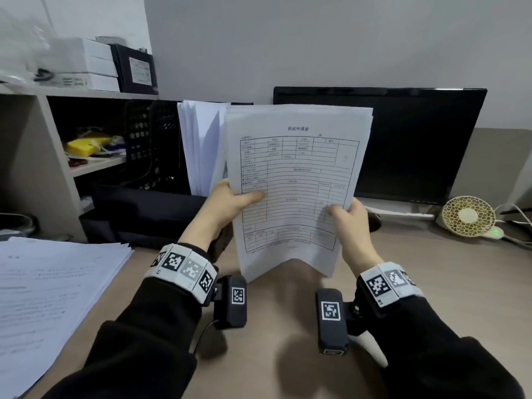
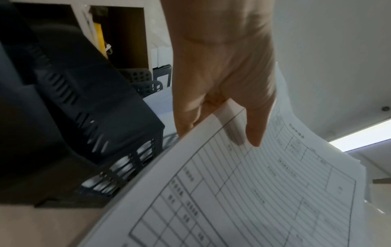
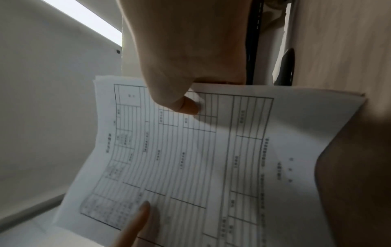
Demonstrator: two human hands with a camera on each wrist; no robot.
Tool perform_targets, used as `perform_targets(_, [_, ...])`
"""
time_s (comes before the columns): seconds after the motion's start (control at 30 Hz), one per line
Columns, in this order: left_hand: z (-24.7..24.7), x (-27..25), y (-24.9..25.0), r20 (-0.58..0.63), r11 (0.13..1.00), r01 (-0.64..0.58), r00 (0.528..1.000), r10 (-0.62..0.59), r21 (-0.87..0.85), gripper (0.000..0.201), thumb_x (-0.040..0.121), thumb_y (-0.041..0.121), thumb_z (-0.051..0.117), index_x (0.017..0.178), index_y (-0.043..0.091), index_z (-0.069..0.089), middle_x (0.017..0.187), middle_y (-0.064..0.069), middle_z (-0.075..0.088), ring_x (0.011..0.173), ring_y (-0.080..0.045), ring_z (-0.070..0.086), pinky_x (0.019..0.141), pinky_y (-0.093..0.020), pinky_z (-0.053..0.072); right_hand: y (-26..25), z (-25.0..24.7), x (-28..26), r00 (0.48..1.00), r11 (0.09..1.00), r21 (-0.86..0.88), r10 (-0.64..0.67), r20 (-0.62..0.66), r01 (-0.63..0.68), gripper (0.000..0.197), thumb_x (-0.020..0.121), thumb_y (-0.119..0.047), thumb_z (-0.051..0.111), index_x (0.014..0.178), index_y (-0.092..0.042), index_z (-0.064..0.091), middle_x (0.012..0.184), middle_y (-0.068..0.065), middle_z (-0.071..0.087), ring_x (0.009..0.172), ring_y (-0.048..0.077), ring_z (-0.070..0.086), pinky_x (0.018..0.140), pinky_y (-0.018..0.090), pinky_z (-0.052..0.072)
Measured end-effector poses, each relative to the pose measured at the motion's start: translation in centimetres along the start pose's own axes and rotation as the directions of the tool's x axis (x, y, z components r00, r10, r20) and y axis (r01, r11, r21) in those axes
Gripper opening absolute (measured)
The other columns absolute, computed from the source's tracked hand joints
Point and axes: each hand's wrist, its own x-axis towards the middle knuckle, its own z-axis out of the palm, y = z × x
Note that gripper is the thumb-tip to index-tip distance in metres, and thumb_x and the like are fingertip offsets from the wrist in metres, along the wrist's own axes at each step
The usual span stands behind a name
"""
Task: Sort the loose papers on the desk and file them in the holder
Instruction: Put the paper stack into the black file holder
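A person's two hands are holding a sheaf of printed forms (image 1: 296, 180) upright above the middle of the desk (image 1: 431, 283), its bottom edge bowing and meeting the desk surface. The left hand (image 1: 230, 201) is pinching the sheaf's left edge about halfway up, thumb lying flat across the front sheet and fingers hidden behind; the left wrist view shows that thumb (image 2: 255, 127) pressing on the ruled table. The right hand (image 1: 349, 216) is clamping the right edge slightly lower, thumb bent on the front and fingers behind, so both grips are closing on the same stack and most of the paper is rising above them. Behind the sheaf, toward the desk's back edge, a black mesh file holder (image 1: 164, 145) is standing with white sheets (image 1: 201, 145) already fanning up in it, just left of the held forms. A second loose pile of papers (image 1: 49, 298) is lying flat at the desk's left edge. A dark monitor (image 1: 417, 142) is standing at the back right, with a small fan (image 1: 467, 216) beside it.
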Motion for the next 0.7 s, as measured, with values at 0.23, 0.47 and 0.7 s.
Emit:
perform_targets(0.23, [0.9,1.4,3.8,-0.168,0.991,-0.126,0.979,0.115,-0.051,0.014,0.09,0.006,0.063,0.102,0.014,0.065,0.105,-0.007,0.067,0.098,-0.022,0.065,0.091,-0.036,0.052,-4.8,0.9,0.8,0.988,0.988,-0.002,-0.155,0.024,0.155,0.02,0.093,-0.012,0.045,0.108,-0.014,0.058,0.106,-0.001,0.065,0.099,0.014,0.061,0.083,0.03,0.052])
perform_targets(0.47, [0.8,0.9,2.3,-0.082,1.0,0.018,0.996,-0.019,-0.002,0.025,0.081,0.007,0.072,0.104,0.013,0.065,0.105,-0.005,0.067,0.097,-0.022,0.065,0.079,-0.026,0.053,-1.8,1.2,0.5,0.998,0.998,-0.05,-0.03,0.054,0.033,0.037,0.075,-0.016,0.055,0.111,-0.013,0.059,0.105,0.001,0.067,0.098,0.018,0.064,0.086,0.039,0.055])
perform_targets(0.7, [0.6,0.4,0.7,-0.036,0.99,0.089,0.996,-0.085,0.11,0.028,0.091,0.003,0.058,0.119,0.007,0.062,0.108,-0.002,0.063,0.101,-0.018,0.06,0.091,-0.031,0.047,-0.8,1.5,0.4,0.999,0.997,-0.073,0.01,0.033,-0.008,0.03,0.084,-0.011,0.044,0.11,-0.014,0.059,0.108,0.0,0.066,0.101,0.017,0.062,0.09,0.041,0.053])
